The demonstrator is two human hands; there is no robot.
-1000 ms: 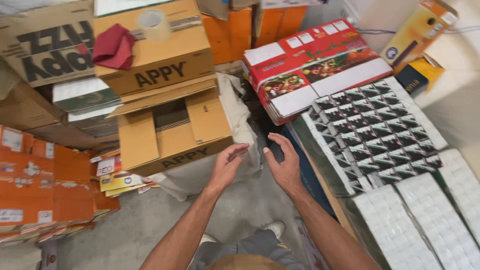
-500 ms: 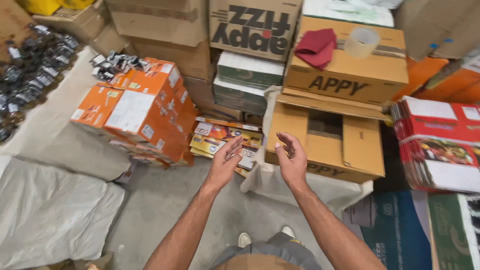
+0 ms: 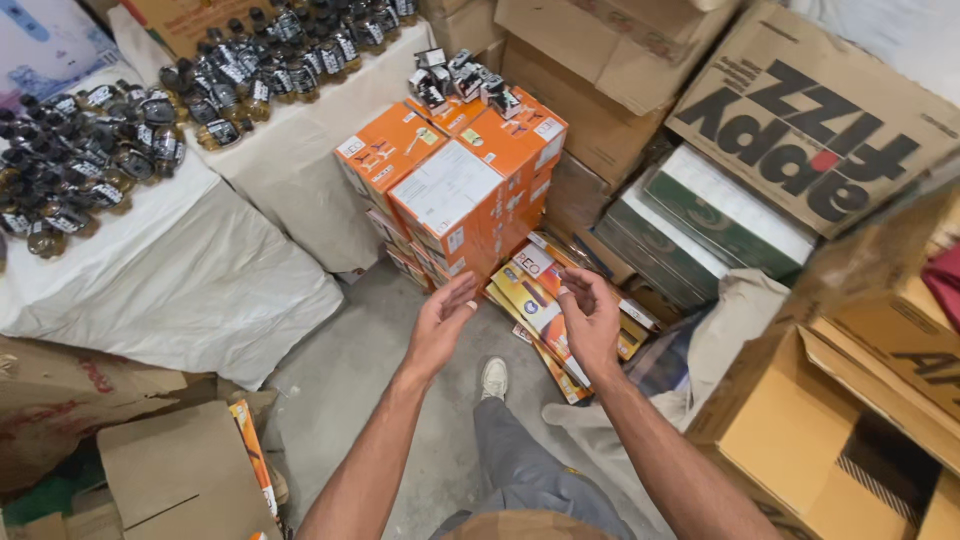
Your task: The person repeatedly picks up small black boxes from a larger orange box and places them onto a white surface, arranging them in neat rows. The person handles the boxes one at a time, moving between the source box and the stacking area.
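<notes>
My left hand [image 3: 440,322] and my right hand [image 3: 590,318] are held out in front of me, palms facing each other, fingers apart, holding nothing. Both hover just in front of a stack of orange boxes [image 3: 460,190] with white labels. Below the hands lie flat yellow-and-orange packets [image 3: 530,295] on the floor. My shoe [image 3: 493,378] shows on the grey concrete floor between my arms.
White-cloth tables [image 3: 180,280] at the left carry several dark bottles [image 3: 90,160]. Small dark items [image 3: 460,85] sit on the orange stack. Brown cartons [image 3: 820,130] and green-and-white boxes [image 3: 720,215] pile up at the right; an open carton [image 3: 800,440] sits lower right. Flattened cardboard [image 3: 170,480] lies lower left.
My view has swung left, from the brown cartons and red boxes to the orange stack and bottle tables. My hands stay empty and now reach near the orange boxes.
</notes>
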